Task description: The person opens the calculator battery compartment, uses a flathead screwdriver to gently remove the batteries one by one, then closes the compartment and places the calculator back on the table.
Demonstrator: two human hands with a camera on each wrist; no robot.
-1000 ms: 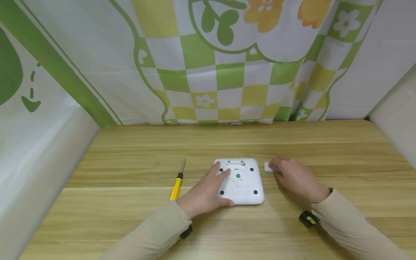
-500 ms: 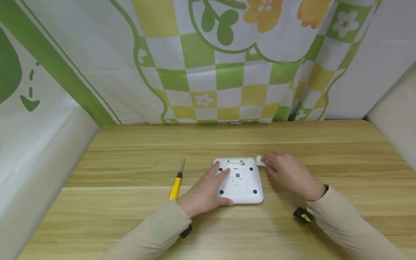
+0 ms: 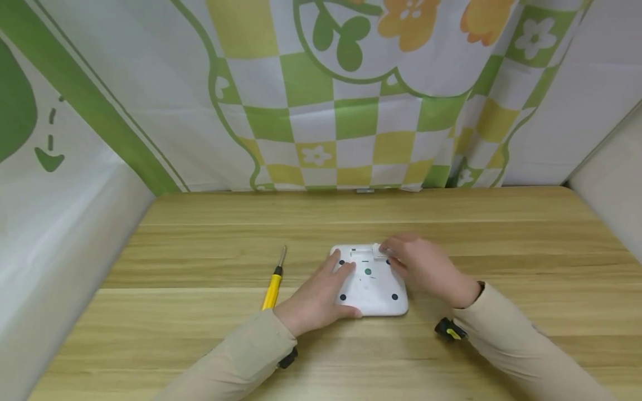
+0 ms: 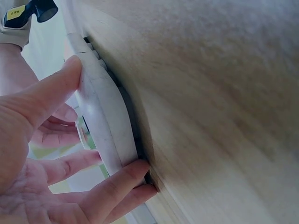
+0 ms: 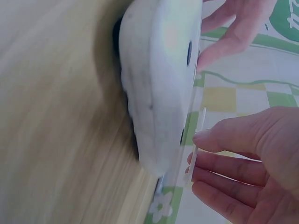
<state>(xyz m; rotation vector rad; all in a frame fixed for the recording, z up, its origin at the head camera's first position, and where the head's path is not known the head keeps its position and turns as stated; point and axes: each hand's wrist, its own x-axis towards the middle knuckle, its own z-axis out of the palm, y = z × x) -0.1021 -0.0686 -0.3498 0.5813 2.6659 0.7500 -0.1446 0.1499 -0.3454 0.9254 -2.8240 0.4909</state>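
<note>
A white squarish device (image 3: 376, 295) lies underside up on the wooden table, showing dark round feet, a green dot and an open battery compartment (image 3: 362, 253) near its far edge. My left hand (image 3: 316, 295) holds its left side, thumb at the near edge and fingers spread over the top and far corner. Between thumb and fingers, my right hand (image 3: 426, 267) pinches a small white battery cover (image 5: 200, 123). That cover is over the right end of the compartment; in the right wrist view it stands slightly apart from the device's surface. The fingers hide part of it.
A yellow-handled screwdriver (image 3: 272, 287) lies left of the device, close to the left forearm, tip pointing away. Behind the table's far edge hangs a green, yellow and white checked curtain (image 3: 351, 122). Black wrist cameras (image 3: 450, 329) sit under both sleeves.
My right hand has carried the battery cover leftward from the table beside the device to over the compartment's right end. The left hand and the device have stayed in place.
</note>
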